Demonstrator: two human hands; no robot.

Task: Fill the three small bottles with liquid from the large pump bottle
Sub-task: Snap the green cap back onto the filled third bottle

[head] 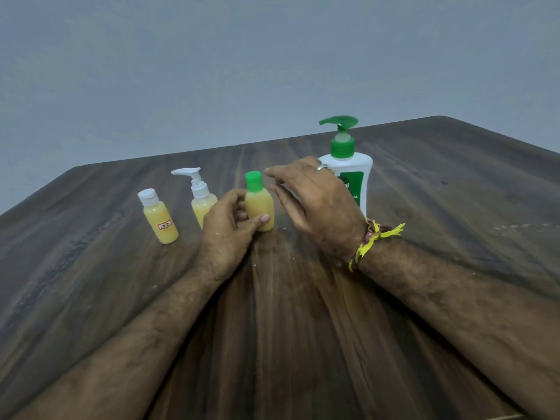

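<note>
Green-cap bottle [259, 204] at frame center, upright on wood table [454, 225], full of yellowish liq. L hand [228, 225] pinches its body; R hand [315, 201] fingers spread loose beside cap, holding nothing. Prob light, squeezable plastic, maybe slick w/ soap; grip mid-body.

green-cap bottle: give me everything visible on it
The green-cap bottle is small, of translucent plastic, filled nearly to the shoulder with pale yellow liquid. Its round green cap is on. It stands upright on the wooden table, gripped at the body by the left hand. The right hand hovers open beside it.
</note>
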